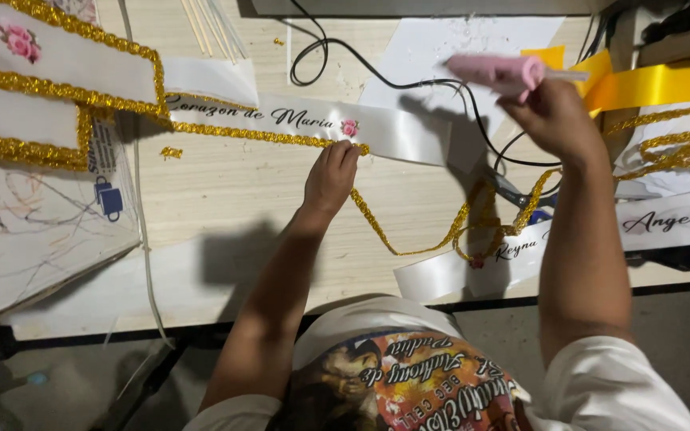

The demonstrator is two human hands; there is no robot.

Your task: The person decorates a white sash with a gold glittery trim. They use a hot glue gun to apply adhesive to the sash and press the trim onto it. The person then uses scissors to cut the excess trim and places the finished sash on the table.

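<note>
Centrally, just above the middle of the frame, a white satin ribbon point(377, 128) with script lettering and a small pink flower print lies flat on a pale wooden table point(233, 183), and the person's left hand point(330, 175) presses its fingertips down on the gold glitter trim point(265, 136) that runs along the ribbon's lower edge. From that hand the loose trim trails down and to the right, curling into a tangle near the right centre of the frame. The right hand point(556, 120), at the upper right, is closed around a pink glue gun point(500, 73) held above the table with its nozzle pointing left; a black cord point(409, 82) loops across the upper centre beneath it. At the upper left lie more white ribbons already bordered in gold point(49, 88), one with a pink rose print. A yellow ribbon point(656, 84) crosses the upper right corner, and another white lettered ribbon point(664, 223) stretches along the right edge towards the lower centre. Paper sheets with pencil sketches point(25, 231) sit at the left.
</note>
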